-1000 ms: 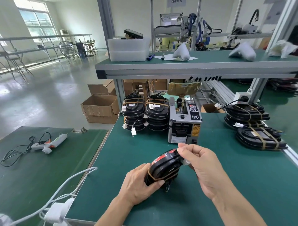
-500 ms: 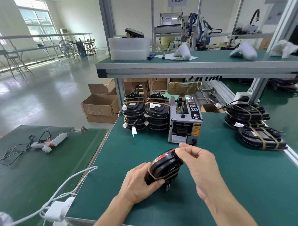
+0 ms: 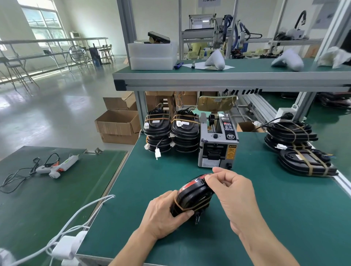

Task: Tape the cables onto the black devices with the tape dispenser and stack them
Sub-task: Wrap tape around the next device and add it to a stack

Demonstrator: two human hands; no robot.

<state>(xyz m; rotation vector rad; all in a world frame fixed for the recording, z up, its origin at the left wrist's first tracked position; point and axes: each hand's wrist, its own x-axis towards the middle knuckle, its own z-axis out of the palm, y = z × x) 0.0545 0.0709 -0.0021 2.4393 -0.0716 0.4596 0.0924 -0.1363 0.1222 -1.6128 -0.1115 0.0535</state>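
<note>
While both hands' grip clamps the black device (image 3: 191, 197) — green bench mat (image 3: 275, 218), grey factory floor (image 3: 57, 117).

Left hand (image 3: 161, 214) grips a black device (image 3: 191, 195) while right hand (image 3: 233, 191) pinches its top edge.

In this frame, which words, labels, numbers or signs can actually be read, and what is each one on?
"CAUTION": yellow warning sticker on the front of the tape dispenser; the lines under it are too small.
Round black badge and red-and-black panel on the dispenser top: blurred.
White label low on the dispenser front: unreadable.
Sign hung at the top edge: cut off, unreadable.
White labels on the stacked black devices: too small.
</note>
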